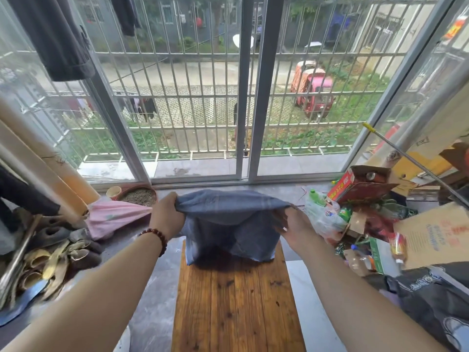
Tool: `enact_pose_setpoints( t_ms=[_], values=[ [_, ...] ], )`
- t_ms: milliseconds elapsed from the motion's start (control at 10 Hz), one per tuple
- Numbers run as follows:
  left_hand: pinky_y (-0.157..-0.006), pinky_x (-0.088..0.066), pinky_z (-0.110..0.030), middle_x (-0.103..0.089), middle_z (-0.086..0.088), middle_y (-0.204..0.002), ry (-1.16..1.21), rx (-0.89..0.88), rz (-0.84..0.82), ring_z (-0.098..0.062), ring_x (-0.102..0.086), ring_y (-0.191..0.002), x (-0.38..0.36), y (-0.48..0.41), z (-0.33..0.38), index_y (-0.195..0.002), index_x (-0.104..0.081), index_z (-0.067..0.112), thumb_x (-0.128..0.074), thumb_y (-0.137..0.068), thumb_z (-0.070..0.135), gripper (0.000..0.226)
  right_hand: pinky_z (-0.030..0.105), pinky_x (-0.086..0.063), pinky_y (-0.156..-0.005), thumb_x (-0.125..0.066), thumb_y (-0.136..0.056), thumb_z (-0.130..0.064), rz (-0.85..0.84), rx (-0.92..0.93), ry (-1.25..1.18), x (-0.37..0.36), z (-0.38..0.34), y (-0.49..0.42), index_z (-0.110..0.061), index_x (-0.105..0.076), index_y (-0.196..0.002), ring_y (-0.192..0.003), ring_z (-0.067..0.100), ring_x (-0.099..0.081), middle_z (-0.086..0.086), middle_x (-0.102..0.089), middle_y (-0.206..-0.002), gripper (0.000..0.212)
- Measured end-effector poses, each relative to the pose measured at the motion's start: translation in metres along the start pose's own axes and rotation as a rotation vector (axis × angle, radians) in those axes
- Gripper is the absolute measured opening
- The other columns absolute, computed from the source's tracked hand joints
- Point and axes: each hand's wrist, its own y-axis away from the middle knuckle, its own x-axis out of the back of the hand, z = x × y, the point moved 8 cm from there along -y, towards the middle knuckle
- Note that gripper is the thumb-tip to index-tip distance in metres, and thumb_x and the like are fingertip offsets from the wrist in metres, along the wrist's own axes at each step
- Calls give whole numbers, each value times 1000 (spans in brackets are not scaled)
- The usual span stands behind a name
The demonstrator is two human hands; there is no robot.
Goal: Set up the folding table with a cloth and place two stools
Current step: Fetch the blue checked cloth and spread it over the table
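A wooden folding table (pixel 238 301) stands in front of me, its brown slatted top reaching toward the window. Above its far end hangs a grey-blue cloth (pixel 228 224), held up by both hands and sagging in the middle, with its lower edge touching the tabletop. My left hand (pixel 166 215), with a bead bracelet on the wrist, grips the cloth's upper left corner. My right hand (pixel 293 224) pinches the upper right corner. No stools are in view.
Shoes and insoles (pixel 50 255) and a pink bundle (pixel 111 217) lie on the left floor. Bottles, bags and cardboard boxes (pixel 360 199) pile up on the right. A sliding window (pixel 243 97) with bars closes the far side. A round tray of grains (pixel 138 195) sits by the sill.
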Motion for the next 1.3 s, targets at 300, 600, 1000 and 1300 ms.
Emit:
enact_pose_setpoints(
  t_ms=[300, 600, 1000, 1300],
  values=[
    [-61, -32, -29, -48, -3, -68, -30, 168, -258, -26, -49, -74, -46, 50, -39, -68, -36, 17, -44, -80, -8, 29, 28, -47, -68, -43, -95, -5, 162, -82, 426, 41, 53, 4, -13, -55, -79, -79, 22, -53, 12, -55, -87, 21],
    [-71, -36, -28, -55, -11, -88, -73, 230, -403, -25, -52, -83, -60, 63, -56, -86, -43, 8, -49, -82, 3, 8, 36, -50, -72, -46, -91, -8, 95, -159, 625, 30, 79, 6, -16, -47, -113, -81, 21, -55, 7, -50, -106, 23],
    [-65, -41, -24, -69, -12, -99, -195, 210, -444, -30, -64, -92, -67, 62, -61, -98, -63, 13, -43, -77, 2, 31, 30, -51, -52, -40, -91, 9, 60, -172, 278, 31, 97, -20, 2, -47, -125, -75, 23, -56, 12, -55, -91, 36],
    [-77, -39, -24, -66, -14, -110, -28, 323, -432, -30, -59, -105, -81, 45, -62, -112, -62, 13, -40, -81, -5, 42, 41, -56, -59, -55, -89, -1, 14, -290, -38, 6, 105, -30, -11, -47, -125, -101, 38, -61, 20, -60, -117, 38]
  ],
)
